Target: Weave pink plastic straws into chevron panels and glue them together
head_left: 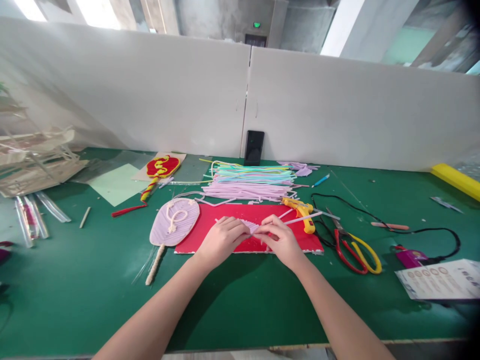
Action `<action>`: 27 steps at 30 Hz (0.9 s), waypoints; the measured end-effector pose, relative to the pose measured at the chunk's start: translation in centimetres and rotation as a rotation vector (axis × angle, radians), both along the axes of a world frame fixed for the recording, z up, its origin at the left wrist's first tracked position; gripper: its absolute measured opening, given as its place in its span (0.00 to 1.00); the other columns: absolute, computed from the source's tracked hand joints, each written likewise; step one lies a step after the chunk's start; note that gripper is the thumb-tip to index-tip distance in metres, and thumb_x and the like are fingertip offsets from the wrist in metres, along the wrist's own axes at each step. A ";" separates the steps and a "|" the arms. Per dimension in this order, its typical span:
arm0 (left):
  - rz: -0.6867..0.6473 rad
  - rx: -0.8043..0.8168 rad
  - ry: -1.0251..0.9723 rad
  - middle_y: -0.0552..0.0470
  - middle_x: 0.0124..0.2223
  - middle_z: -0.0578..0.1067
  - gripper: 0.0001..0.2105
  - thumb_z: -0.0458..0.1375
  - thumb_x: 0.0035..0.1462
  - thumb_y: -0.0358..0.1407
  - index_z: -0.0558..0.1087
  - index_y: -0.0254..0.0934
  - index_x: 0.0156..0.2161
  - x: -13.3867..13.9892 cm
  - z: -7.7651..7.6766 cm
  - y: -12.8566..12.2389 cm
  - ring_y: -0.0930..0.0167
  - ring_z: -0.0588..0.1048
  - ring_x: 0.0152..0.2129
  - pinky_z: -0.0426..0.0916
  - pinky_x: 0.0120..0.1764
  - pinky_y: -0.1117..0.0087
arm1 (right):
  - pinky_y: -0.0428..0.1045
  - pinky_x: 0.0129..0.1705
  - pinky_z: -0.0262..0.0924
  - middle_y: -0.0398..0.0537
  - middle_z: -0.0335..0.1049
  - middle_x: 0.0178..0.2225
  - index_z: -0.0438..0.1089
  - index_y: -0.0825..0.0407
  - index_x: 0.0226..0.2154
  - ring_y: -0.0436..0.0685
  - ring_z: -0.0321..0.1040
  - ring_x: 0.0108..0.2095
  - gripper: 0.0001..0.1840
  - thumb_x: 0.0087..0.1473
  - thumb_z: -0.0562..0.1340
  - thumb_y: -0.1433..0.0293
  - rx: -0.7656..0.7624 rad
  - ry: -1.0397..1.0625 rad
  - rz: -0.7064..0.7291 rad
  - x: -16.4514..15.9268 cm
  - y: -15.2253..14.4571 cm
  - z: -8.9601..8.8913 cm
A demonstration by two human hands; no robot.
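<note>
My left hand (224,240) and my right hand (280,241) meet over a red board (204,215), fingertips pinched close together. Between them lies a small patch of lilac pipe cleaners (247,225) laid side by side, partly hidden by my fingers. A long lilac pipe cleaner (304,218) runs out to the right from my right fingers. The exact grip of my left fingertips is partly covered. Left of the board rests a lilac round fan (180,235) with a cream handle. Behind the board lies a pile of pastel pipe cleaners (247,190).
At the board's right are a yellow glue gun (309,225) with a black cord and red-and-yellow scissors (350,255). A phone (254,147) leans on the white partition (150,95). A red-and-yellow fan (162,167) lies back left; a printed card (442,280) lies right.
</note>
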State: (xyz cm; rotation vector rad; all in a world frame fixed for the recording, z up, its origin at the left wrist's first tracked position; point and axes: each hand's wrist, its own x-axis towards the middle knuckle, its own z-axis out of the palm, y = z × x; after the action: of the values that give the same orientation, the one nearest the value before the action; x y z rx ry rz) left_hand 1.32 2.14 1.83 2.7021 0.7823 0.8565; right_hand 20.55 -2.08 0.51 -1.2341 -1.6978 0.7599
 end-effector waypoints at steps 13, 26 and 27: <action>-0.269 -0.201 -0.007 0.50 0.31 0.75 0.10 0.49 0.59 0.32 0.72 0.36 0.32 -0.3 0.8 -0.2 0.72 0.70 0.30 0.61 0.36 0.71 | 0.42 0.24 0.62 0.43 0.54 0.33 0.72 0.50 0.26 0.45 0.60 0.25 0.08 0.50 0.61 0.64 -0.238 0.135 0.231 0.8 -0.2 0.8; -0.143 -0.126 -0.171 0.51 0.37 0.77 0.06 0.53 0.57 0.34 0.73 0.40 0.36 -1.0 1.2 0.6 0.70 0.72 0.38 0.57 0.50 0.63 | 0.43 0.19 0.60 0.45 0.62 0.33 0.71 0.50 0.28 0.48 0.66 0.24 0.07 0.52 0.60 0.65 -0.170 0.179 0.231 1.3 0.0 0.5; -0.022 -0.130 -0.255 0.50 0.40 0.76 0.07 0.52 0.57 0.34 0.73 0.39 0.38 -1.4 1.3 1.1 0.69 0.71 0.41 0.58 0.49 0.63 | 0.44 0.22 0.62 0.46 0.63 0.33 0.71 0.50 0.28 0.49 0.66 0.26 0.07 0.52 0.60 0.65 -0.112 0.157 0.187 1.5 0.1 0.6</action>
State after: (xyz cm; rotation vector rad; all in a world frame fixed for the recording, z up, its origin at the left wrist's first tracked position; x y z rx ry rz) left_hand -0.07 3.24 3.12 2.4224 0.7232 1.0774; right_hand 22.02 -1.97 1.06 -1.0693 -1.6745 1.0499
